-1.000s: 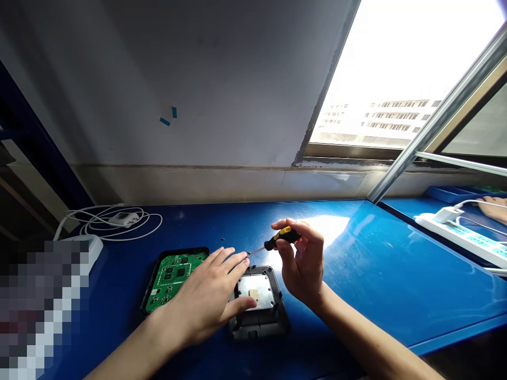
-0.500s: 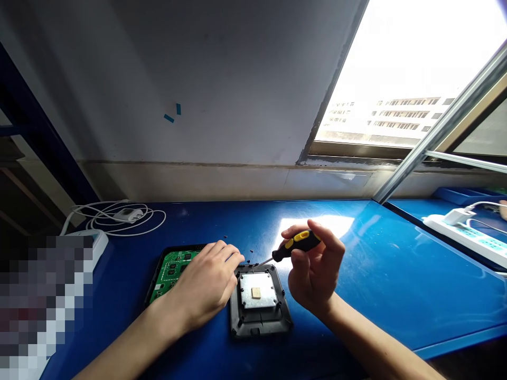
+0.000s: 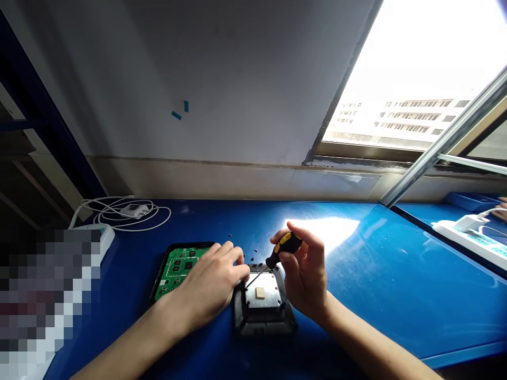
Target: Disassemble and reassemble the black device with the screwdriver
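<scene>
A black plastic cover (image 3: pixel 264 325) lies on the blue table, with a silvery metal plate (image 3: pixel 271 298) and a small beige pad (image 3: pixel 260 293) in its middle. My right hand (image 3: pixel 304 272) grips a black and yellow screwdriver (image 3: pixel 288 244), whose shaft slants down left to the plate's upper left corner. At the cover's upper left edge rests my left hand (image 3: pixel 216 274), its fingers bent; what lies under the fingertips is hidden. Left of it, partly covered by that hand, is a green circuit board (image 3: pixel 172 269) in a black casing.
Several small dark screws (image 3: pixel 253 255) lie behind the cover. A white cable with a charger (image 3: pixel 134 211) and a power strip (image 3: pixel 106 237) are at the left. Another power strip (image 3: pixel 471 237) and a blue tray (image 3: pixel 471 201) stand at the right, near a person's hand (image 3: pixel 503 210).
The screwdriver in my right hand has moved left and its tip has gone from the cover's back edge to the plate's upper left corner. The whole view has shifted slightly.
</scene>
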A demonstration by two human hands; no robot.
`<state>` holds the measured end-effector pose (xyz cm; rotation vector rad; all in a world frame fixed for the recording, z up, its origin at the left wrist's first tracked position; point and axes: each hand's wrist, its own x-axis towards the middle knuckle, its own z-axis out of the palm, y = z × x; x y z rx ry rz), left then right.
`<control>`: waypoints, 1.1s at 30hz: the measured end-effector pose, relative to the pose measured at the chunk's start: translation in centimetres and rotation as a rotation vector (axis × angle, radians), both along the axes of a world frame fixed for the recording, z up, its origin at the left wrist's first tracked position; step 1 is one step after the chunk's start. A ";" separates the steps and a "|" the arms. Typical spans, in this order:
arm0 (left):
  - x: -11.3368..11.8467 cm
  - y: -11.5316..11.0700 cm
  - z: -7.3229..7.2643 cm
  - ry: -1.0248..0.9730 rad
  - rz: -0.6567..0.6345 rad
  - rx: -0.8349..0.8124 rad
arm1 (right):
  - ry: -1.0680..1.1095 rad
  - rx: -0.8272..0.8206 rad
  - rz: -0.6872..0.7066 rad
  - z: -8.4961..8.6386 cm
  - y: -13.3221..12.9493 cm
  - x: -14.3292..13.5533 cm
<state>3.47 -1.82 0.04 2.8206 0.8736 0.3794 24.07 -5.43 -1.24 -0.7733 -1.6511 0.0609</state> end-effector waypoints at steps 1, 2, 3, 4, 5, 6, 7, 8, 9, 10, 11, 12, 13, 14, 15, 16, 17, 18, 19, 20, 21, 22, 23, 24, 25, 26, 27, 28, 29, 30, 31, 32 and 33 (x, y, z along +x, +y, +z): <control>0.0 0.0 0.0 -0.003 -0.002 -0.001 | -0.005 -0.006 0.006 0.0 0.0 0.0; 0.0 0.0 0.0 -0.006 -0.005 -0.003 | -0.009 -0.010 0.010 0.0 0.1 0.0; 0.0 0.0 0.0 -0.008 -0.005 -0.004 | -0.010 -0.013 0.010 0.0 0.1 0.0; 0.0 0.0 0.0 -0.009 -0.007 -0.006 | -0.009 -0.014 0.008 -0.1 0.1 0.0; 0.0 0.0 0.0 -0.008 -0.008 -0.009 | -0.011 -0.012 0.005 -0.1 0.1 0.0; 0.1 0.0 0.1 -0.003 -0.012 -0.014 | -0.016 -0.012 0.003 -0.1 0.1 0.1; 0.1 -0.1 0.3 0.005 -0.016 -0.022 | -0.022 -0.012 0.002 -0.1 0.1 0.1; 0.1 -0.2 0.5 0.014 -0.020 -0.038 | -0.028 -0.016 0.002 -0.1 0.1 0.1; 0.1 -0.4 0.7 0.023 -0.026 -0.062 | -0.028 -0.023 0.003 -0.1 0.0 0.1; 0.0 -0.7 0.9 0.024 -0.023 -0.092 | -0.025 -0.035 0.005 -0.1 0.0 0.0; 0.0 -0.9 1.1 0.016 -0.019 -0.133 | -0.020 -0.048 0.009 0.0 -0.1 0.0; -0.1 -1.2 1.2 0.002 -0.012 -0.168 | -0.021 -0.062 0.019 0.1 -0.2 -0.1; -0.1 -1.4 1.3 -0.011 -0.005 -0.191 | -0.030 -0.077 0.035 0.4 -0.2 -0.3; -0.1 -1.5 1.3 -0.019 -0.005 -0.205 | -0.046 -0.096 0.059 0.6 -0.2 -0.4; -0.1 -1.6 1.2 -0.022 -0.004 -0.210 | -0.069 -0.119 0.095 1.0 -0.2 -0.6; 0.0 -1.7 1.1 -0.021 -0.005 -0.210 | -0.088 -0.147 0.135 1.4 -0.1 -0.8; 0.0 -1.6 1.0 -0.018 -0.006 -0.207 | -0.101 -0.174 0.172 1.7 -0.1 -1.0; 0.1 -1.6 0.9 -0.015 -0.005 -0.202 | -0.108 -0.199 0.200 2.0 0.0 -1.2; 0.2 -1.5 0.7 -0.015 -0.004 -0.194 | -0.107 -0.216 0.219 2.3 0.1 -1.3; 0.3 -1.4 0.6 -0.017 -0.007 -0.186 | -0.105 -0.224 0.234 2.4 0.2 -1.4; 0.3 -1.4 0.5 -0.018 -0.014 -0.178 | -0.100 -0.225 0.245 2.5 0.3 -1.5; 0.3 -1.3 0.4 -0.018 -0.020 -0.171 | -0.094 -0.213 0.258 2.5 0.4 -1.6; 0.3 -1.3 0.4 -0.013 -0.026 -0.168 | -0.086 -0.192 0.270 2.4 0.6 -1.7; 0.3 -1.3 0.4 -0.007 -0.029 -0.170 | -0.078 -0.164 0.273 2.3 0.7 -1.8; 0.3 -1.3 0.4 0.001 -0.028 -0.173 | -0.068 -0.130 0.264 2.2 0.8 -1.9; 0.2 -1.3 0.4 0.007 -0.027 -0.179 | -0.060 -0.095 0.246 2.2 0.8 -2.0; 0.2 -1.3 0.4 0.009 -0.027 -0.181 | -0.054 -0.069 0.224 2.1 0.9 -2.1; 0.2 -1.3 0.3 0.008 -0.030 -0.180 | -0.051 -0.055 0.207 2.1 0.9 -2.3; 0.1 -1.2 0.3 0.007 -0.038 -0.177 | -0.050 -0.058 0.195 2.2 0.9 -2.4; 0.1 -1.2 0.3 0.006 -0.042 -0.174 | -0.047 -0.073 0.189 2.2 0.9 -2.5; 0.1 -1.1 0.2 0.007 -0.044 -0.174 | -0.039 -0.097 0.185 2.2 0.8 -2.6; 0.1 -1.1 0.2 0.007 -0.043 -0.177 | -0.026 -0.128 0.180 2.3 0.8 -2.6; 0.1 -1.0 0.1 0.005 -0.038 -0.182 | -0.013 -0.160 0.175 2.3 0.7 -2.6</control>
